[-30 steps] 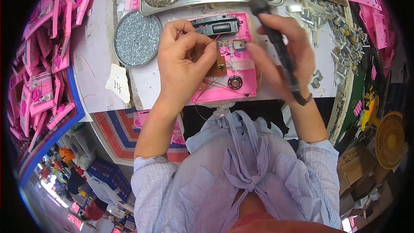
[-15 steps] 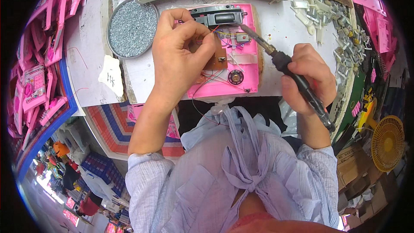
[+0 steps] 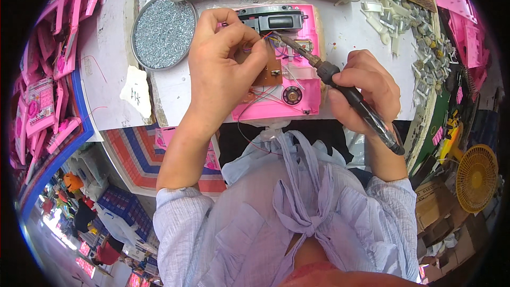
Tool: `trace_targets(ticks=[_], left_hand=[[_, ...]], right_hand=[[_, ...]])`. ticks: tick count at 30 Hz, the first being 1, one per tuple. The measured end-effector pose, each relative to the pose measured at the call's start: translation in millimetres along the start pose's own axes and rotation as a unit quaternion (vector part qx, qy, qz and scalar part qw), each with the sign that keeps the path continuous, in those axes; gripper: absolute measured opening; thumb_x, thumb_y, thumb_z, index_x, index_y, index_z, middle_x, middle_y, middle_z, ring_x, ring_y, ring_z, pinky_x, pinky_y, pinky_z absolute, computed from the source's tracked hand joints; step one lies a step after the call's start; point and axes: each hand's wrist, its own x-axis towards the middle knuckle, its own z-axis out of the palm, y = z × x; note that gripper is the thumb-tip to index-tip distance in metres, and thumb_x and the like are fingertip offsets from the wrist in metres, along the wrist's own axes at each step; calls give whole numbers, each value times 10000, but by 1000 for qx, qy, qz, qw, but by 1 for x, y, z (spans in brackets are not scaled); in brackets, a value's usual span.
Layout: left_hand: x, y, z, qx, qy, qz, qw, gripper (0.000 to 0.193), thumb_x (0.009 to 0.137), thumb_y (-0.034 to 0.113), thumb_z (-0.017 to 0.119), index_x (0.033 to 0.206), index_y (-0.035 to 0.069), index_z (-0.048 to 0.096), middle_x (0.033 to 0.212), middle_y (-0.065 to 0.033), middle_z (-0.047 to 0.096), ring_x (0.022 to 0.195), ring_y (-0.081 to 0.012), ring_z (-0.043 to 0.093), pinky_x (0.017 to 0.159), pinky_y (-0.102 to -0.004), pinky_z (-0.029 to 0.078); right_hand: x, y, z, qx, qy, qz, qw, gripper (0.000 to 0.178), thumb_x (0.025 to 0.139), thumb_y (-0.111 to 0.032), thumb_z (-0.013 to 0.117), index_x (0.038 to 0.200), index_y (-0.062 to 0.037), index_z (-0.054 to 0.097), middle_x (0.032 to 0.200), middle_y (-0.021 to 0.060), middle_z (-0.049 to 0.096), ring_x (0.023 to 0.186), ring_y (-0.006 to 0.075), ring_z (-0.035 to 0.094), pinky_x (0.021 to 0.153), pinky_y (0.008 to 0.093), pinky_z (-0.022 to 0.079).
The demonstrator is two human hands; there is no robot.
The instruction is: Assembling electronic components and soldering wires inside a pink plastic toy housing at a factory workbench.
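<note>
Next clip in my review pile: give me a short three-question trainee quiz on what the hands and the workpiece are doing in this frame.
1. Multiple choice: what does the right hand hold? A) a pair of scissors B) a soldering iron C) a glue bottle
2. True or false: the left hand pinches thin wires over the brown circuit board.
3. Fill in: the round dish left of the pink housing is full of small metal ____.

Key
1. B. The soldering iron points up and left, its tip at the board's upper edge.
2. True.
3. Screws.
</note>
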Motion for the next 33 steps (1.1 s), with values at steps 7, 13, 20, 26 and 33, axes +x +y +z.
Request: trace_targets(ticks=[7,13,20,26,33], left_hand=[[0,-3,1,14,10,25,1000,75,745,15,756,799,16,703,995,-107,555,791,-210,586,679,-322,507],[0,-3,2,10,17,21,1000,74,745,13,757,796,15,703,995,-108,555,789,-205,590,676,-316,514],[1,-2,1,23,13,24,999,79,738,18,758,793,12,702,998,-108,555,786,-201,591,676,-314,522],[1,-2,2,27,16,30,999,78,736,22,758,788,14,701,1000,-111,556,796,-205,596,691,-317,523],[1,-1,2,20,17,20,999,77,735,19,758,780,13,695,1009,-117,562,809,-213,608,704,-329,527]], right_hand=[[0,3,1,-4,-3,-9,1000,367,672,7,797,1011,-32,663,685,71,580,561,252,539,537,352,419],[0,6,0,-36,-22,-32,999,374,647,1,812,990,-57,675,681,57,557,573,250,533,557,353,424],[0,4,-4,-30,-27,-24,999,367,629,10,803,970,-54,682,670,56,546,566,247,525,554,353,421],[2,5,-6,-19,-22,-24,999,355,621,18,789,955,-35,681,655,61,539,553,248,516,542,351,413],[2,5,-7,-21,-16,-22,999,359,595,23,778,936,-30,683,642,61,525,543,245,506,533,351,399]])
